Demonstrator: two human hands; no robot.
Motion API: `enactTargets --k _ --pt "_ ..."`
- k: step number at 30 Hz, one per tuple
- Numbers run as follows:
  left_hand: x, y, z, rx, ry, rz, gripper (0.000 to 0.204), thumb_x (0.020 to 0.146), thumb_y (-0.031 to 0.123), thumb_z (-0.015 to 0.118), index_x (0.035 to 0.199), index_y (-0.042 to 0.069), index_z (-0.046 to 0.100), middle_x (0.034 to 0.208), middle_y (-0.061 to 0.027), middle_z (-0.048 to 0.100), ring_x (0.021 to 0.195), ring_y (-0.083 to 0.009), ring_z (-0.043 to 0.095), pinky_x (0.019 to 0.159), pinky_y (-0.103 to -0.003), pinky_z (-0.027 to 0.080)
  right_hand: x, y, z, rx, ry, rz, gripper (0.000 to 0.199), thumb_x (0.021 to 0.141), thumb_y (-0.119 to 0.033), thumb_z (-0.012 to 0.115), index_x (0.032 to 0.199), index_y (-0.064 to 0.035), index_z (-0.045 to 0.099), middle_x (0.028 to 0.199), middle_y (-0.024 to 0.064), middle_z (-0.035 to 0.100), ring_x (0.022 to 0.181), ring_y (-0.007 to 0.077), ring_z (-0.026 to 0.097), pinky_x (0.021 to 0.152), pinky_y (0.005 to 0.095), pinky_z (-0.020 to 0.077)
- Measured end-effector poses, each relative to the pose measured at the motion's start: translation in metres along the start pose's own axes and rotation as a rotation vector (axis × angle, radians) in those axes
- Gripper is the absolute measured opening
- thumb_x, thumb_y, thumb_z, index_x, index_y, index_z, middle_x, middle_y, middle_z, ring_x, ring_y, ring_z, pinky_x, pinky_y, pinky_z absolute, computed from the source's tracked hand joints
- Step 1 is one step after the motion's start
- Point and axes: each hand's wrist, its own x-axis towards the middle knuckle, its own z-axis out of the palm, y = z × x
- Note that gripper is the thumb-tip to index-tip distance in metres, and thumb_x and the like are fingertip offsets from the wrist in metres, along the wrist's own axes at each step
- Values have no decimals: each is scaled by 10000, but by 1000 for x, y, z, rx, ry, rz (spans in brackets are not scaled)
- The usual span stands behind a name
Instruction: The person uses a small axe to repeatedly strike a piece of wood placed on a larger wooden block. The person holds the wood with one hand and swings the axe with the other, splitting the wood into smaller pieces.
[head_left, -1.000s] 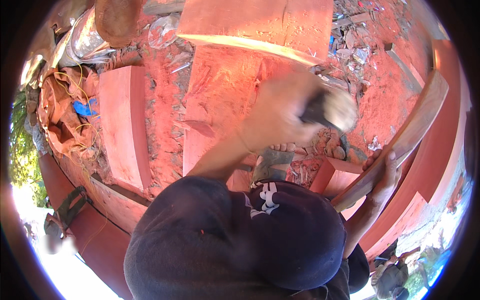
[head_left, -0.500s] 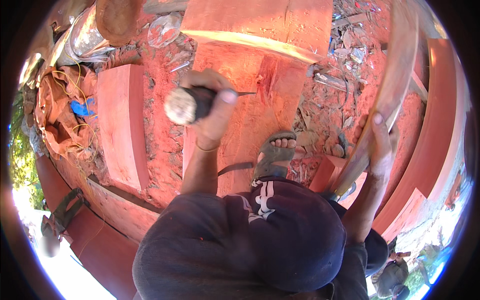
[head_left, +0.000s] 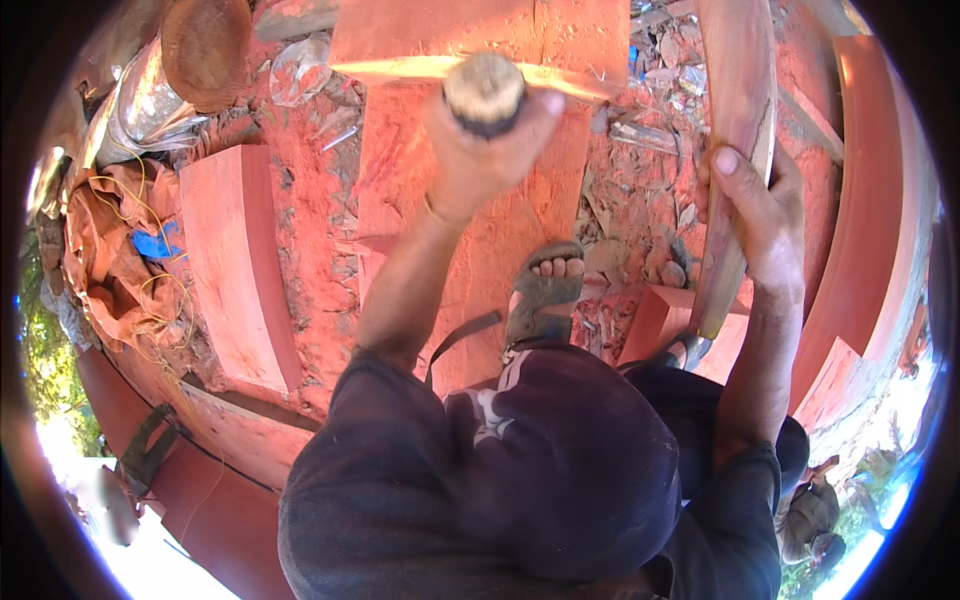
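My left hand [head_left: 478, 160] is raised and closed around a tool handle [head_left: 485, 90]; I see only its round, pale wooden butt with a dark band, and the working end is hidden. My right hand [head_left: 757, 215] grips a long, narrow reddish wooden slat [head_left: 738, 90] that stands nearly upright, its lower end near a small red block [head_left: 655, 320]. Below the left hand lies a wide red plank [head_left: 400, 190], and my sandalled foot [head_left: 545, 295] rests on it. My dark cap [head_left: 570, 460] fills the lower middle.
A thick red wood block [head_left: 240, 260] lies to the left and a log end [head_left: 205, 50] at the top left. Wood chips [head_left: 640, 190] litter the red ground. Orange cloth [head_left: 110, 250] is bunched at the left. Red beams [head_left: 865, 230] run along the right. Another person [head_left: 810, 520] crouches at the lower right.
My left hand swung the tool from the right across to the left, then lifted it higher toward the top centre. The slat in my right hand tipped from a slant to nearly upright.
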Motion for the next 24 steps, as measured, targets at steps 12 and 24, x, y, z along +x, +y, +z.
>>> enactTargets --k 12,24 --pt "-9 -8 24 45 -110 -165 251 777 153 837 853 4 650 752 -34 674 674 -93 605 629 -271 516 -5 -45 -33 -377 7 -235 540 886 -466 753 1114 14 655 859 66 655 763 130 621 675 291 500" --pt "2 -14 32 -146 -152 -160 203 800 91 807 909 1 662 805 19 649 735 -50 567 660 -254 507 -7 -68 -25 -828 -287 -394 412 788 -237 730 1097 23 645 885 225 716 811 339 716 752 442 567"
